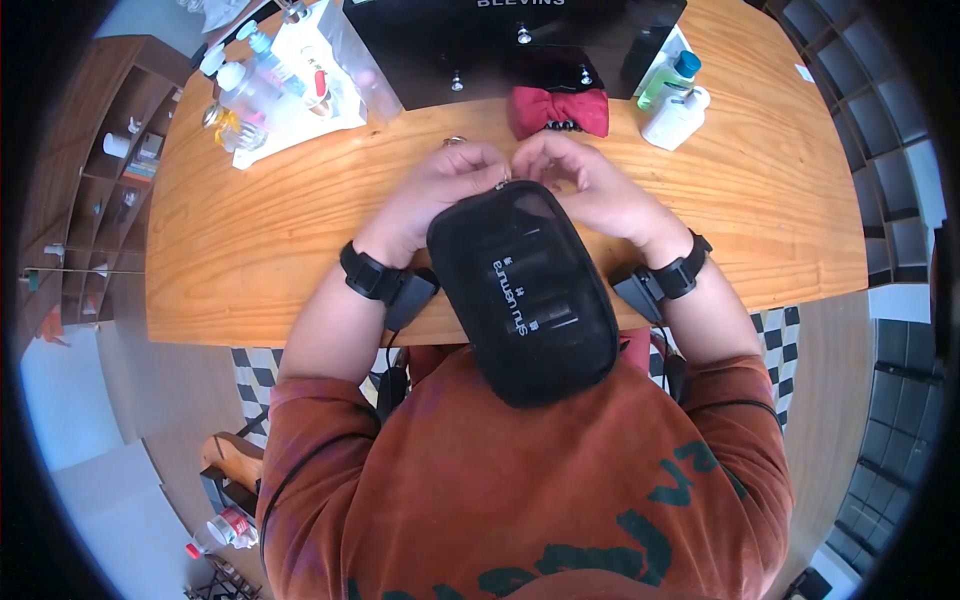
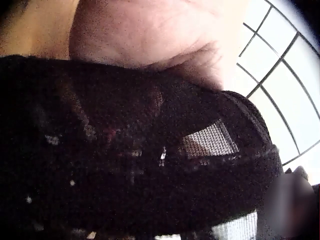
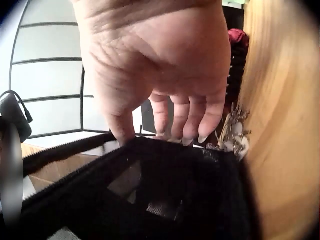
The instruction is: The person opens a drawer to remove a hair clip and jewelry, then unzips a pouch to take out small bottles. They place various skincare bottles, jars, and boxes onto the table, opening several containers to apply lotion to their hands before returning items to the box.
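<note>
A black zippered mesh pouch [image 1: 530, 300] with white lettering hangs over the table's front edge, its lower end against the person's shirt. At its far end the left hand [image 1: 455, 185] pinches the pouch's edge near the zipper, thumb lying along it. The right hand [image 1: 595, 190] bends its fingers over the same end, its thumb and fingertips at the pouch's rim. In the right wrist view, zipper teeth [image 3: 75, 175] run along a gap in the pouch's side. The mesh shows pale shapes inside. In the left wrist view the palm lies against the pouch, fingers hidden.
Beyond the hands stands a black box [image 1: 500, 50] with small knobs, a red bow [image 1: 560, 110] before it. Pump bottles [image 1: 245, 85] stand on a white tray [image 1: 300, 145] at left. A white bottle [image 1: 677, 118] and a green one [image 1: 668, 80] are at right.
</note>
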Tool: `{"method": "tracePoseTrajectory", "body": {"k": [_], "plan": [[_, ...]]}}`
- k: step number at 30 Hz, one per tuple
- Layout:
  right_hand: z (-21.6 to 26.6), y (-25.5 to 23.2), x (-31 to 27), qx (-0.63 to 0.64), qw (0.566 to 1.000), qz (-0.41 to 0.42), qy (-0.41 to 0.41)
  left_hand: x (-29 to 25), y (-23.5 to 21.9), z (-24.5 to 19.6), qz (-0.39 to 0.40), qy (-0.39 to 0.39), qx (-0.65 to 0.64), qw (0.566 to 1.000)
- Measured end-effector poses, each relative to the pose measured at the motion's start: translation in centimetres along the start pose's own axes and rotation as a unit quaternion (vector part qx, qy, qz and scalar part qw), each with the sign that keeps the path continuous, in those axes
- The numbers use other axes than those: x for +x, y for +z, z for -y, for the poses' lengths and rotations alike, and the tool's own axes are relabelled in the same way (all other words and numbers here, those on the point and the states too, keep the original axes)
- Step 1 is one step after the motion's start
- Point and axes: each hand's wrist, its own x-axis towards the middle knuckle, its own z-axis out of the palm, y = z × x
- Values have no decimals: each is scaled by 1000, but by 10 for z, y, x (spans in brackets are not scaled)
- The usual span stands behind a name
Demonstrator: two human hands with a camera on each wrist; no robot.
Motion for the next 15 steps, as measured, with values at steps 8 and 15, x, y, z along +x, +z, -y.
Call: {"method": "tracePoseTrajectory", "body": {"k": [8, 15], "plan": [[-15, 2, 0, -47, 998, -18, -24, -2, 6, -2, -17, 59, 45, 997], [-14, -4, 0, -15, 987, -79, -136, -1, 5, 1, -56, 174, 55, 982]]}}
